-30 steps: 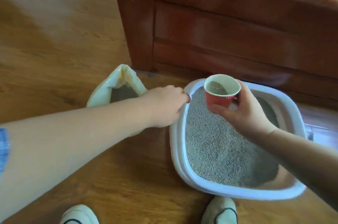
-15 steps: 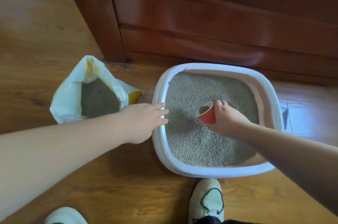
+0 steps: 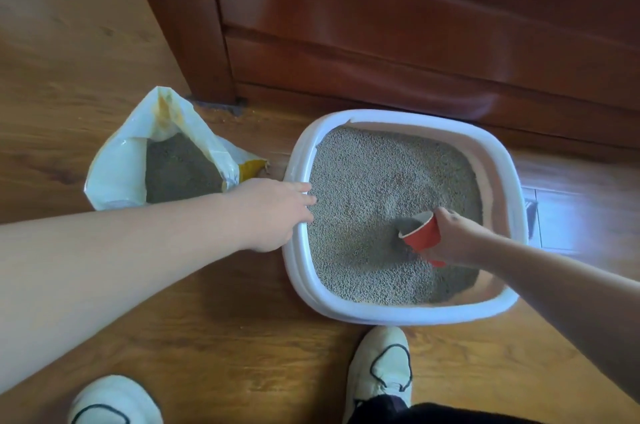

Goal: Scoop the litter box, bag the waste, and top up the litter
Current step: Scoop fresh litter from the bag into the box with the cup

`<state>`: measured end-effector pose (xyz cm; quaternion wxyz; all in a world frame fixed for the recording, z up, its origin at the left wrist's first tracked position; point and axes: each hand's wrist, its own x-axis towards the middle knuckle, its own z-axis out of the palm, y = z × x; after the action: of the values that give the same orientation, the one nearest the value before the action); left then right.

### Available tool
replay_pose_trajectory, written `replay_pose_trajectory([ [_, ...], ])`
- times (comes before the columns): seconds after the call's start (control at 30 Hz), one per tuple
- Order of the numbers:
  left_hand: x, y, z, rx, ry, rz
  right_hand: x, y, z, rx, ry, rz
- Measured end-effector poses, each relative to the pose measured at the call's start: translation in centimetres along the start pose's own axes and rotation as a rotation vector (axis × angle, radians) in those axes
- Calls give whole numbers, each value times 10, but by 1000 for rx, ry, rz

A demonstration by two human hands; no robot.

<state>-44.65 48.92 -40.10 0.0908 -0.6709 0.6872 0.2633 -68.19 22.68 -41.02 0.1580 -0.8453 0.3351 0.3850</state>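
My left hand (image 3: 273,212) lies flat and open-fingered on the left rim of the white rounded-square plastic litter box (image 3: 498,160), gripping nothing, its fingertips just reaching the grey granular litter (image 3: 374,188) that fills the box. My right hand (image 3: 457,238) is wrapped around a small red paper cup with a white rim (image 3: 420,233), tipped on its side with the mouth pointing left and its lower edge down in the litter near the box's right side. The open white and yellow plastic litter bag (image 3: 121,163) stands on the wooden floor (image 3: 69,42) just left of the box, dark litter visible inside, and my two white shoes (image 3: 379,371) are below.
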Motion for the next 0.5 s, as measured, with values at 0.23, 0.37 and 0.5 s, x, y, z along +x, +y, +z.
replay_pose_trajectory([
  [0.23,2,-1,4,53,40,33,-3,13,4,-105,-19,-7],
  [0.37,3,-3,2,66,67,33,-9,12,2,-108,-176,-52],
  [0.5,5,-2,-2,69,80,38,-11,19,0,-104,-195,6],
])
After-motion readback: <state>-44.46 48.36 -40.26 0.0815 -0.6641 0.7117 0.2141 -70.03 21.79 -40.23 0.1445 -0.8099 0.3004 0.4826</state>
